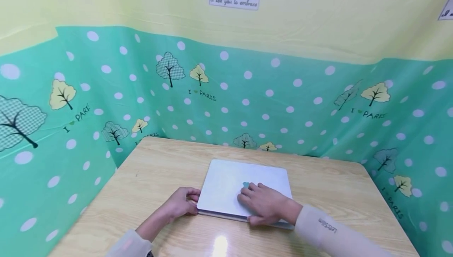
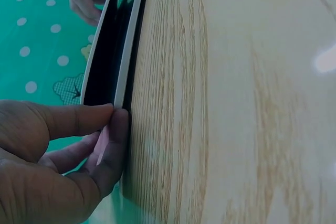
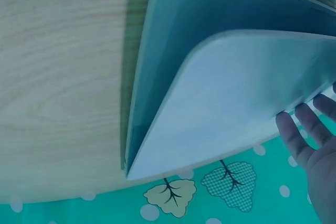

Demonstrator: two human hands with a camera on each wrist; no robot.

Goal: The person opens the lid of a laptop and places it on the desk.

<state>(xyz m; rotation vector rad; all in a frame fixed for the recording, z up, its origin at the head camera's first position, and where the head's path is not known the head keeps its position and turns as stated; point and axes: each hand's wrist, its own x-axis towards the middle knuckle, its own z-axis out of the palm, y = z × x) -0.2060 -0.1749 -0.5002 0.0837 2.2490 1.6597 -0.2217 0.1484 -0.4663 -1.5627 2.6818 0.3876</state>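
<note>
A silver laptop (image 1: 226, 182) lies on the wooden table, its lid (image 3: 226, 103) raised slightly from the base (image 2: 125, 61) so that a dark gap runs between them. At the front left corner, my left hand (image 1: 182, 203) pinches the base between thumb and fingers, as the left wrist view shows close up. My right hand (image 1: 265, 204) grips the lid near its front edge, with bent fingers on top beside a small teal logo (image 1: 245, 184) and the thumb at the edge. The keyboard is hidden under the lid.
The pale wooden table (image 1: 162, 158) extends around the laptop on all sides. Behind and beside it hangs a green and yellow cloth (image 1: 226, 96) with dots and printed trees. A bright light reflection (image 1: 220, 245) shows near the front of the table.
</note>
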